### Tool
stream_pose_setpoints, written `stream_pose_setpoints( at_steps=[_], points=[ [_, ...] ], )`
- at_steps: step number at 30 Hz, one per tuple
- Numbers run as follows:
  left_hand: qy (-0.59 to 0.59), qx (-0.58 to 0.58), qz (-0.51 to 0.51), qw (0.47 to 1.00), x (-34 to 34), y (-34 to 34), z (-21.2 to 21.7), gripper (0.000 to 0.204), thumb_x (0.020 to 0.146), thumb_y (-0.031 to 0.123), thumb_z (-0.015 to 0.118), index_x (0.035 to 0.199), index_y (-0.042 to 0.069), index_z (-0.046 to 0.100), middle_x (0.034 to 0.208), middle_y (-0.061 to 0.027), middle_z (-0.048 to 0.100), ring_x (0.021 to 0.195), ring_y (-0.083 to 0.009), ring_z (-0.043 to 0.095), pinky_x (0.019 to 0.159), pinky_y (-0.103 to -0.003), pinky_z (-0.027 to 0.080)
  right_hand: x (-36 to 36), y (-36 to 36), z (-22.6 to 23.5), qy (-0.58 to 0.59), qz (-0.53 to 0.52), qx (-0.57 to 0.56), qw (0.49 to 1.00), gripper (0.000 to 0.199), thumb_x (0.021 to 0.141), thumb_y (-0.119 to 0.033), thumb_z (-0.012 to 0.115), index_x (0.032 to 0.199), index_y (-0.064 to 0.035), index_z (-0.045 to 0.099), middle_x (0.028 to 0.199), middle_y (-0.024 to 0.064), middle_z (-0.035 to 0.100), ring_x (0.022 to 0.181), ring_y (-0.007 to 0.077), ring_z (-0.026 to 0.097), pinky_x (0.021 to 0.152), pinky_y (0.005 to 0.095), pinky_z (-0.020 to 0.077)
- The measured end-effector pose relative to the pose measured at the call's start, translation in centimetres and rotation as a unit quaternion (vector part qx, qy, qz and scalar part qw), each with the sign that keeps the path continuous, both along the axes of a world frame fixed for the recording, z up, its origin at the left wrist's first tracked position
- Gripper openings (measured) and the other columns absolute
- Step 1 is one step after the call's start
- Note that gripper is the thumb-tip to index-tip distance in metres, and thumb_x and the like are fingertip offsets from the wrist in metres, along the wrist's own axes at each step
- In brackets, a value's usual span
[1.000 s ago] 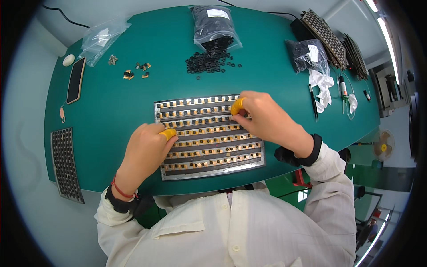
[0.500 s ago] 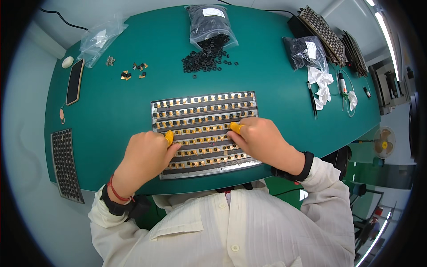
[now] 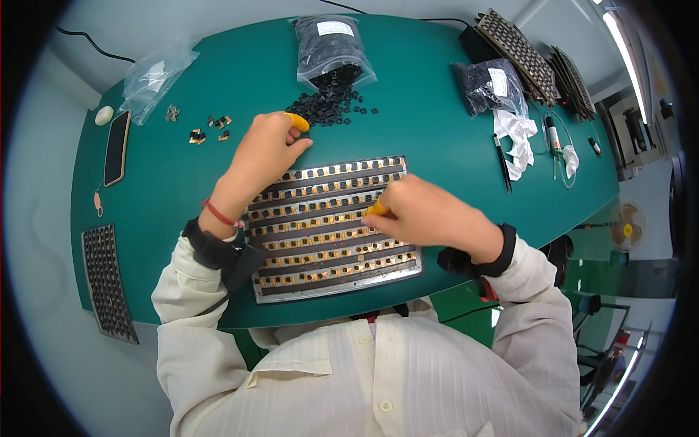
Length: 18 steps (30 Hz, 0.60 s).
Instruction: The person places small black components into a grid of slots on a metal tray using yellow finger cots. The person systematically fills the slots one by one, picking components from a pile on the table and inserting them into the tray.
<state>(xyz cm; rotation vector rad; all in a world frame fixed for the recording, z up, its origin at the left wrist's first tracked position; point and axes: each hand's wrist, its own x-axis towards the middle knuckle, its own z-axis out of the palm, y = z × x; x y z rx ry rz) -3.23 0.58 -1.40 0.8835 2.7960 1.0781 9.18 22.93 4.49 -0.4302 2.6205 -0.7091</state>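
Observation:
A metal tray [image 3: 331,290] lies in front of me, holding rows of small black square parts on gold-coloured strips. My right hand [image 3: 429,215] is over its right side, thumb and yellow-covered index finger bent together at a middle row; whatever is between them is hidden. Beyond the tray's far left, my left hand [image 3: 269,149] reaches to the near edge of a pile of loose black square parts [image 3: 331,105]. Its yellow-covered index finger and thumb are apart, with one small black part [image 3: 305,135] beside the fingertips. No hold on that part shows.
An open bag of black parts [image 3: 328,47] stands behind the pile. Several gold-and-black pieces [image 3: 196,136] and a phone [image 3: 116,149] lie left. Another tray [image 3: 109,284] sits at the left edge. At right are tweezers [image 3: 502,164], crumpled tissue [image 3: 518,138] and stacked trays [image 3: 517,54].
My left hand has moved away from the tray's left side, up to the loose black parts. The right hand stays at the tray's right side. The whole view has shifted slightly.

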Motion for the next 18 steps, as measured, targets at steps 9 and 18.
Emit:
stream_pose_setpoints(
  at_steps=[9,18],
  points=[
    [0.046,-0.09,0.002,0.995,1.7,-0.4,0.7,0.017,0.08,0.011,0.077,0.089,-0.003,0.075,0.077,-0.0142,0.066,0.069,-0.0273,0.066,0.063,-0.036,0.052,-10.2,2.5,-2.9,0.111,-0.112,-0.061,0.986,0.025,0.079,-0.014,0.077,0.095,0.0053,0.073,0.085,0.0217,0.072,0.08,0.033,0.071,0.072,0.0371,0.056],
    [-0.043,-0.05,0.07,0.995,1.5,-2.9,0.8,0.024,0.077,0.004,0.077,0.098,-0.007,0.072,0.086,-0.0193,0.073,0.075,-0.024,0.07,0.067,-0.034,0.054,-10.7,-0.3,-2.9,0.077,-0.075,0.018,0.994,0.026,0.078,-0.013,0.077,0.094,0.0064,0.072,0.077,0.0196,0.071,0.072,0.0301,0.071,0.069,0.037,0.0554]
  ],
)
